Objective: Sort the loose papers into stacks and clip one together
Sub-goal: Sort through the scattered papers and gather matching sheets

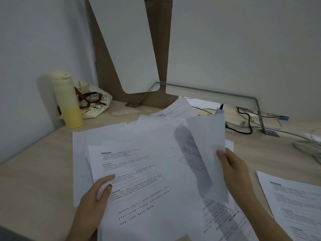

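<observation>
Several loose printed papers point(156, 136) lie overlapped across the middle of the wooden desk point(34, 153). My left hand point(93, 200) grips the left edge of a printed sheet point(139, 185), thumb on top. My right hand point(234, 171) pinches a white sheet point(206, 146) and holds it raised and tilted above the pile, casting a shadow on the papers below. A separate stack of printed papers point(293, 204) lies at the right, apart from the pile. No clip is visible.
A pale yellow bottle point(66, 100) and a cream cloth bag point(94, 100) stand at the back left by the wall. A white board point(128, 46) leans at the back. Cables point(246, 126) and a metal bracket point(258, 110) sit at the back right.
</observation>
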A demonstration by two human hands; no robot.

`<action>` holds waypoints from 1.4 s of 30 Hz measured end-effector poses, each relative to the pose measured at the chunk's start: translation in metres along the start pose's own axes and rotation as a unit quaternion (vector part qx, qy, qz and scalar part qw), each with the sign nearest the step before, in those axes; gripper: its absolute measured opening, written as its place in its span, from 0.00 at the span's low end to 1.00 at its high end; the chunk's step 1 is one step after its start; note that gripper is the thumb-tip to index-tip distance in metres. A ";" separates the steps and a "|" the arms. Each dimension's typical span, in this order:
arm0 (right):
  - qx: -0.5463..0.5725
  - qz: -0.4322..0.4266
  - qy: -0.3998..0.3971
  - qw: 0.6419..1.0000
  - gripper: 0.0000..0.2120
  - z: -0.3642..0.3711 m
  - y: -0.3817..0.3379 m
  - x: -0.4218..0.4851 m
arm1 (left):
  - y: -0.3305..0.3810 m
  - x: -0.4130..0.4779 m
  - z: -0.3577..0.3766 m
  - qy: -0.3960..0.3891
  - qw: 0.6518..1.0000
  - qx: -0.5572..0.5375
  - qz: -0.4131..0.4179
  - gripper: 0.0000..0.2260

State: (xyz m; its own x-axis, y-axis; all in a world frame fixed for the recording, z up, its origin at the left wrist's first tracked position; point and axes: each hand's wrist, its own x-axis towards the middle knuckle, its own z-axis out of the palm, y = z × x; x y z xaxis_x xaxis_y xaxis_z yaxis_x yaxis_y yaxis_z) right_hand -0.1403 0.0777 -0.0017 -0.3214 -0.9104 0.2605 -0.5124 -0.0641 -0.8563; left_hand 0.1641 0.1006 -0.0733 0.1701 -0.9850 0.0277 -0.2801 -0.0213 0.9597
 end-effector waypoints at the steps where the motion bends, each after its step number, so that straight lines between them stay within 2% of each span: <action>1: -0.006 -0.034 -0.024 0.999 0.12 0.003 -0.010 -0.006 | 0.001 0.000 0.000 -0.002 1.000 0.003 -0.005 0.14; 3: -0.018 -0.103 -0.114 0.988 0.14 0.011 -0.030 -0.022 | 0.001 0.000 -0.001 -0.004 1.000 0.004 -0.008 0.14; 5: -0.033 -0.170 -0.211 0.962 0.20 0.024 -0.036 -0.036 | 0.003 0.000 -0.002 0.006 1.000 -0.009 -0.013 0.13; 7: -0.038 -0.210 -0.284 0.935 0.21 0.040 -0.031 -0.047 | 0.006 -0.001 -0.002 0.018 0.998 -0.045 -0.048 0.12; 8: -0.033 -0.217 -0.312 0.924 0.19 0.048 -0.027 -0.052 | 0.008 -0.001 -0.002 0.019 0.994 -0.069 -0.083 0.15; 10: -0.028 -0.230 -0.348 0.909 0.11 0.060 -0.019 -0.060 | 0.009 -0.002 -0.002 0.008 0.986 -0.102 -0.129 0.27; 11: -0.035 -0.242 -0.363 0.899 0.13 0.066 -0.014 -0.064 | 0.010 -0.003 -0.003 0.006 0.984 -0.111 -0.140 0.30; 12: -0.055 -0.252 -0.388 0.885 0.14 0.069 -0.011 -0.066 | 0.011 -0.004 -0.004 0.007 0.982 -0.120 -0.144 0.29; 14: -0.091 -0.224 -0.481 0.843 0.16 0.070 -0.008 -0.069 | 0.013 -0.005 -0.003 0.020 0.983 -0.126 -0.131 0.18; 15: -0.071 -0.196 -0.525 0.825 0.17 0.068 -0.009 -0.070 | 0.012 -0.006 -0.003 0.029 0.986 -0.108 -0.120 0.13; 17: 0.007 -0.146 -0.551 0.822 0.25 0.063 -0.010 -0.069 | 0.010 -0.005 -0.004 0.041 0.991 -0.064 -0.108 0.12; 19: -0.009 -0.106 -0.533 0.839 0.14 0.059 -0.012 -0.059 | 0.010 -0.006 -0.005 0.047 0.992 -0.058 -0.102 0.12; 22: 0.012 -0.038 -0.402 0.915 0.19 0.063 -0.015 -0.037 | 0.012 -0.006 -0.007 0.047 0.991 -0.080 -0.092 0.09; 24: -0.008 0.017 -0.321 0.947 0.17 0.067 -0.016 -0.026 | 0.012 -0.007 -0.010 0.045 0.989 -0.106 -0.095 0.09; 28: -0.035 0.072 -0.283 0.956 0.22 0.081 -0.019 -0.017 | 0.011 -0.006 -0.013 0.058 0.977 -0.169 -0.117 0.11; 31: 0.024 0.114 -0.254 0.960 0.21 0.093 -0.025 -0.017 | 0.011 -0.005 -0.014 0.063 0.972 -0.192 -0.123 0.10; 34: 0.086 0.168 -0.236 0.953 0.14 0.097 -0.019 -0.015 | 0.011 -0.005 -0.016 0.057 0.963 -0.222 -0.143 0.11; 37: 0.151 0.224 -0.228 0.936 0.12 0.096 -0.010 -0.016 | 0.014 -0.005 -0.018 0.028 0.940 -0.287 -0.183 0.17; 39: 0.148 0.230 -0.226 0.935 0.12 0.098 -0.006 -0.016 | 0.017 -0.003 -0.019 0.028 0.933 -0.303 -0.191 0.20; 42: 0.120 0.207 -0.222 0.945 0.11 0.101 -0.006 -0.018 | 0.021 -0.003 -0.018 0.023 0.942 -0.286 -0.173 0.21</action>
State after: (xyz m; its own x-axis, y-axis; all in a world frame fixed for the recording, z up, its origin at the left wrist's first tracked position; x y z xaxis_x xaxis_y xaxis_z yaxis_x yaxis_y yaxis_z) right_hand -0.0509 0.0528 -0.0468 -0.0626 -0.9560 -0.2865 -0.2028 0.2932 -0.9343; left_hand 0.1747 0.1057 -0.0481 0.2023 -0.9274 -0.3147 0.3533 -0.2306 0.9066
